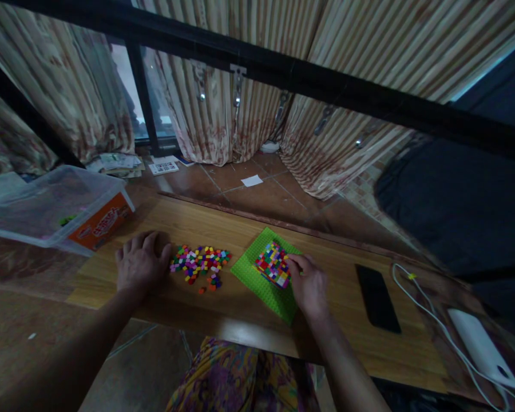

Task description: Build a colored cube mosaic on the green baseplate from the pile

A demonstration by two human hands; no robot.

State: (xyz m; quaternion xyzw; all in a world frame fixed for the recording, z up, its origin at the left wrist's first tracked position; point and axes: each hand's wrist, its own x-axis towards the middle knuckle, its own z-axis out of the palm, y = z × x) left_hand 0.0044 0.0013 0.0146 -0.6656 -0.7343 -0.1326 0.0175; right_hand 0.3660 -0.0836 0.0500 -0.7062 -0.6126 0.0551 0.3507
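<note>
My left hand lies on the wooden table with its fingers spread, just left of a loose pile of small coloured building bricks. A green studded baseplate lies at an angle right of the pile. On it sits a tight patch of multicoloured bricks. My right hand reaches over the baseplate's right side, thumb and forefinger pinched at the patch's upper right edge. A tiny yellowish brick seems to show at those fingertips, partly hidden by them.
A clear plastic box with an orange label stands beyond the table's left end. A black phone lies to the right on the wooden table. Farther right are a white cable and a white power bank-like device. A dark metal bar crosses above.
</note>
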